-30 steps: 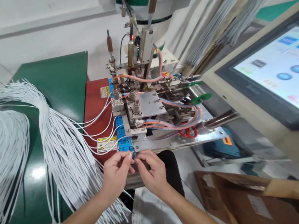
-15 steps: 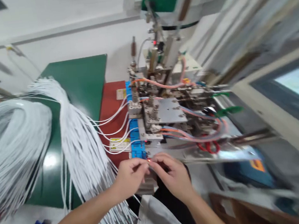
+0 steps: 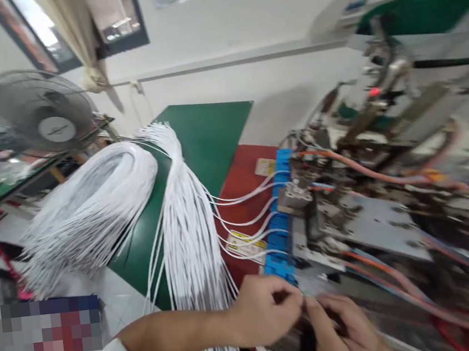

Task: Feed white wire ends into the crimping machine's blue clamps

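Observation:
My left hand (image 3: 269, 308) is closed in a pinch near the front end of a blue strip (image 3: 277, 243) on the machine. My right hand (image 3: 346, 325) is pinched too, its fingertips against those of the left. What they hold between them is too small and blurred to name. A thick bundle of white cables (image 3: 190, 230) hangs past my left forearm. Several single cables curve from that bundle into the blue strip, spaced along it.
The machine (image 3: 373, 222), with metal plates and orange and blue tubes, fills the right. A second cable bundle (image 3: 96, 212) drapes over the green table (image 3: 208, 128). A red plate (image 3: 238, 175) with warning labels lies beside the strip. A fan (image 3: 43, 112) stands at far left.
The view has swung left, so the machine and my hands appear further right and the fan and window show. Both hands stay pinched together near the strip's front end.

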Demonstrator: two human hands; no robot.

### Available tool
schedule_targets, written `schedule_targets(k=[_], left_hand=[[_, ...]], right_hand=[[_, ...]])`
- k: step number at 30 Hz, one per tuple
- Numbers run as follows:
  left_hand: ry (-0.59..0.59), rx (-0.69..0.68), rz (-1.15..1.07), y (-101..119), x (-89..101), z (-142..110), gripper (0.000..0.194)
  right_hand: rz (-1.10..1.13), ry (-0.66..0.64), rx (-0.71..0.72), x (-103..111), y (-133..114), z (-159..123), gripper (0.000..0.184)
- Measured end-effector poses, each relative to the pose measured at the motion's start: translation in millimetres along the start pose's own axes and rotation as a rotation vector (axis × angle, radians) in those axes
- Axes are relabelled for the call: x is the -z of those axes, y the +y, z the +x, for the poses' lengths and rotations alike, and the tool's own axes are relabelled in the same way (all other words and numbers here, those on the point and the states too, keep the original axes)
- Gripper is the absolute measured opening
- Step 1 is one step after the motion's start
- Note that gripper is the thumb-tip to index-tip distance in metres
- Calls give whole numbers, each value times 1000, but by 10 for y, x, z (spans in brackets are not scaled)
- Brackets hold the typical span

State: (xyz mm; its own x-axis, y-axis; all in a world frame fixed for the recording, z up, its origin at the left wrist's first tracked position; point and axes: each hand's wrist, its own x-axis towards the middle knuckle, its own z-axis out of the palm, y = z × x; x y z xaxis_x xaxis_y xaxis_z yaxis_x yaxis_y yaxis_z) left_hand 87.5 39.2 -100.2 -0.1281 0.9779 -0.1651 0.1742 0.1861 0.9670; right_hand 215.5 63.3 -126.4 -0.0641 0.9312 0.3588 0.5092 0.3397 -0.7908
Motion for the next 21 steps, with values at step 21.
schedule_targets(k=[21], left_hand=[[-83,-79,165,-43,54,120,19]], right_hand=[[278,-94,-121,90,-67,109,11]])
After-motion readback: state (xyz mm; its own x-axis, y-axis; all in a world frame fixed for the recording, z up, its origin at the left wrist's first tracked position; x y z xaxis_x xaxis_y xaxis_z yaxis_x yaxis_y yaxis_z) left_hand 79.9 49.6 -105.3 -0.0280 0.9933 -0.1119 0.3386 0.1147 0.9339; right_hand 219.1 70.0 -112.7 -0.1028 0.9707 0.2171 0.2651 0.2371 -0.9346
